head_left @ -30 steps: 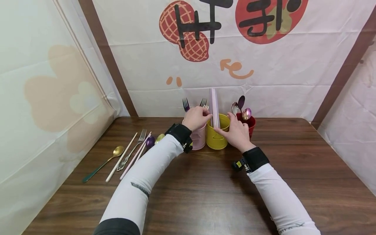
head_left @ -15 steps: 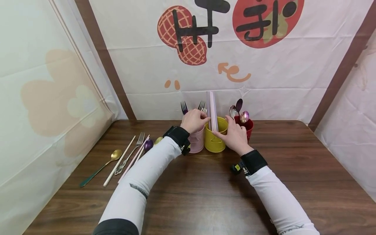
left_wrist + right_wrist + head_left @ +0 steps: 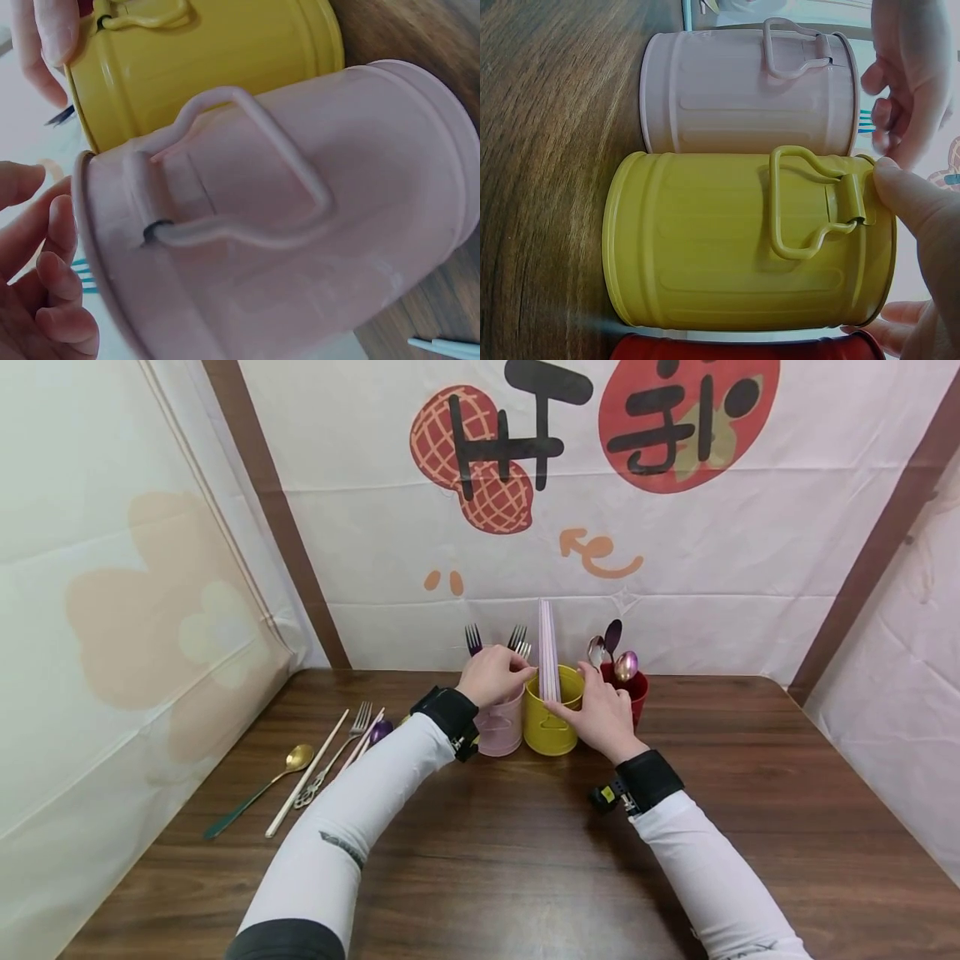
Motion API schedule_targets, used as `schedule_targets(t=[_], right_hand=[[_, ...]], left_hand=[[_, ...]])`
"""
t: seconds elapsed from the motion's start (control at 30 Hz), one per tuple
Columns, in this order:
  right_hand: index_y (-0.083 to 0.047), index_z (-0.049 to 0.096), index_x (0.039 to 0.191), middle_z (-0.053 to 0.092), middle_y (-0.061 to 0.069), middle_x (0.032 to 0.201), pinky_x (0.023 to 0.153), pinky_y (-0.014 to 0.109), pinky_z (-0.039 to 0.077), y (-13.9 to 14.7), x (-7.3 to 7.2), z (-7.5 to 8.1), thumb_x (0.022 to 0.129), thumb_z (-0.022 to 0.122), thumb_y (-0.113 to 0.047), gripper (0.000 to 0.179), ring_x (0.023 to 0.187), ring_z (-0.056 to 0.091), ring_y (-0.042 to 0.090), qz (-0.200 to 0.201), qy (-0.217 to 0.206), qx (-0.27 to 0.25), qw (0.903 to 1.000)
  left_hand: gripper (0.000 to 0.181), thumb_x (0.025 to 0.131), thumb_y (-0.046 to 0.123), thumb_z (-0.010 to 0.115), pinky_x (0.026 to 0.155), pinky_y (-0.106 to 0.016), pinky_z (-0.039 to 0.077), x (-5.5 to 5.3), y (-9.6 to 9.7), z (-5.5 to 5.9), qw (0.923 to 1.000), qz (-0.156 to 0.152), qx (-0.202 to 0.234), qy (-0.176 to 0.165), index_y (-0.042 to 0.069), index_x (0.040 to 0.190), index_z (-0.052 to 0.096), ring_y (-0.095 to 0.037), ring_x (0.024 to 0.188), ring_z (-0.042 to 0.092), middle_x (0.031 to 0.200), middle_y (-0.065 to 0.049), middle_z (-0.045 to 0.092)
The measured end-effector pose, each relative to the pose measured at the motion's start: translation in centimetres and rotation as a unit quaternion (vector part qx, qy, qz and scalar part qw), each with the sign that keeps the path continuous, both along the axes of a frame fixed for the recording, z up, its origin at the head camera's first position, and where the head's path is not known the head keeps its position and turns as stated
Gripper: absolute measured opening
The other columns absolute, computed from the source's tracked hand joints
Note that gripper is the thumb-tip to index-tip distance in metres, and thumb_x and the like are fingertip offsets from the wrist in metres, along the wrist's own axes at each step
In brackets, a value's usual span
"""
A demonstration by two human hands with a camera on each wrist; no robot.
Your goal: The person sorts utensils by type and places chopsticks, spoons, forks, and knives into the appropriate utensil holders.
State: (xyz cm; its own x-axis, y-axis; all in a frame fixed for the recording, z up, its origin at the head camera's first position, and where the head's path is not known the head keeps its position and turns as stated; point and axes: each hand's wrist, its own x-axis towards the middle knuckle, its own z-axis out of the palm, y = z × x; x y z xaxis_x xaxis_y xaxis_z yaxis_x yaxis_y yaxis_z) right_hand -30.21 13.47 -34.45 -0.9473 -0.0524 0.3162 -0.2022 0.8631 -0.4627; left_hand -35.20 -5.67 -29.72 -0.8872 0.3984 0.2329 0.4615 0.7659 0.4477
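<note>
Yellow metal cup (image 3: 551, 735), w/ chopsticks (image 3: 549, 652) upright inside, stood btwn pink cup (image 3: 500, 732) & red cup (image 3: 640, 690), rim gripped by R hand (image 3: 603, 714), thumb & fingers set wide, L hand (image 3: 490, 677) loosely curled, apparently holding nothing; uneven R pull could've tipped it, spilling contents.

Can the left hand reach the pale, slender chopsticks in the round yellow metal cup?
Probably yes: the left hand is close beside the chopsticks, and they rise well above the yellow cup.
</note>
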Motion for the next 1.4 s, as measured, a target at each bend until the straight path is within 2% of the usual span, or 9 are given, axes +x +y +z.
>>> schedule_targets(t=[0.2,0.43,0.73,0.87,1.0,1.1,1.23,1.3,1.4], right_hand=[[-0.002,0.032,0.145,0.05,0.019,0.138,0.089,0.051,0.034,0.1,0.2,0.0,0.084,0.067,-0.057,0.089,0.109,0.054,0.038,-0.002,-0.01,-0.006,0.9999],[-0.002,0.032,0.145,0.05,0.019,0.138,0.089,0.05,0.034,0.2,0.1,0.1,0.084,0.068,-0.057,0.089,0.109,0.054,0.038,-0.001,-0.01,-0.005,0.9999],[-0.001,0.034,0.144,0.051,0.021,0.136,0.09,0.051,0.034,0.2,0.1,0.1,0.085,0.067,-0.057,0.088,0.11,0.054,0.038,0.001,-0.014,-0.003,0.9999],[0.0,0.034,0.144,0.051,0.021,0.136,0.09,0.051,0.033,0.2,0.0,0.1,0.085,0.066,-0.057,0.088,0.111,0.053,0.038,0.0,-0.018,-0.001,0.9998],[-0.001,0.034,0.144,0.05,0.021,0.136,0.09,0.05,0.033,0.1,-0.2,0.1,0.085,0.066,-0.057,0.088,0.111,0.053,0.038,0.0,-0.013,-0.003,0.9999],[-0.001,0.034,0.144,0.05,0.021,0.136,0.091,0.05,0.033,0.1,-0.2,0.3,0.085,0.066,-0.057,0.088,0.111,0.053,0.038,0.002,-0.009,-0.002,1.0],[0.0,0.034,0.144,0.051,0.022,0.136,0.091,0.051,0.033,0.1,-0.2,0.3,0.085,0.066,-0.057,0.088,0.112,0.053,0.039,0.005,-0.011,0.002,0.9999],[0.0,0.034,0.144,0.051,0.022,0.135,0.09,0.051,0.034,0.1,-0.1,0.3,0.085,0.066,-0.057,0.088,0.111,0.053,0.039,0.004,-0.014,0.004,0.9999],[0.0,0.033,0.144,0.05,0.022,0.135,0.09,0.051,0.034,0.0,-0.1,0.1,0.085,0.066,-0.057,0.087,0.111,0.053,0.039,0.004,-0.017,0.003,0.9998]], left_hand=[[0.023,0.096,0.03,0.061,0.064,-0.03,0.045,1.3,-2.1,0.8,0.9995,-0.024,0.013,0.019,0.012,0.098,0.077,-0.014,0.075,0.057,0.084,0.002,0.064],[0.021,0.094,0.03,0.063,0.064,-0.032,0.046,2.3,-6.5,1.9,0.9976,-0.006,0.012,0.068,0.013,0.097,0.075,-0.014,0.074,0.059,0.083,0.003,0.067],[0.026,0.096,0.033,0.06,0.068,-0.035,0.045,2.9,-11.1,2.2,0.9983,0.037,0.015,0.042,0.011,0.1,0.073,-0.018,0.079,0.06,0.088,-0.001,0.068],[0.026,0.095,0.033,0.06,0.068,-0.038,0.045,3.1,-12.5,1.5,0.9987,0.044,-0.016,0.019,0.011,0.095,0.073,-0.02,0.078,0.059,0.085,-0.001,0.068],[0.025,0.094,0.032,0.061,0.067,-0.039,0.046,2.9,-13.8,0.2,0.9959,0.046,-0.073,-0.026,0.01,0.094,0.072,-0.019,0.076,0.058,0.081,0.0,0.066],[0.024,0.094,0.031,0.062,0.061,-0.035,0.044,2.8,-14.6,-0.9,0.9876,0.04,-0.123,-0.09,0.009,0.095,0.07,-0.016,0.069,0.056,0.078,0.0,0.064],[0.018,0.093,0.024,0.063,0.056,-0.033,0.04,3.1,-14.9,-2.3,0.9741,0.024,-0.158,-0.159,0.008,0.087,0.066,-0.014,0.059,0.052,0.072,-0.002,0.062],[0.015,0.092,0.022,0.064,0.064,-0.037,0.044,3.3,-14.9,-3.2,0.9716,0.02,-0.166,-0.168,0.01,0.083,0.063,-0.014,0.057,0.053,0.07,-0.003,0.062],[0.015,0.089,0.021,0.067,0.084,-0.045,0.043,3.2,-14.9,-4.6,0.9714,0.017,-0.179,-0.154,0.012,0.08,0.06,-0.013,0.056,0.055,0.066,0.0,0.061]])
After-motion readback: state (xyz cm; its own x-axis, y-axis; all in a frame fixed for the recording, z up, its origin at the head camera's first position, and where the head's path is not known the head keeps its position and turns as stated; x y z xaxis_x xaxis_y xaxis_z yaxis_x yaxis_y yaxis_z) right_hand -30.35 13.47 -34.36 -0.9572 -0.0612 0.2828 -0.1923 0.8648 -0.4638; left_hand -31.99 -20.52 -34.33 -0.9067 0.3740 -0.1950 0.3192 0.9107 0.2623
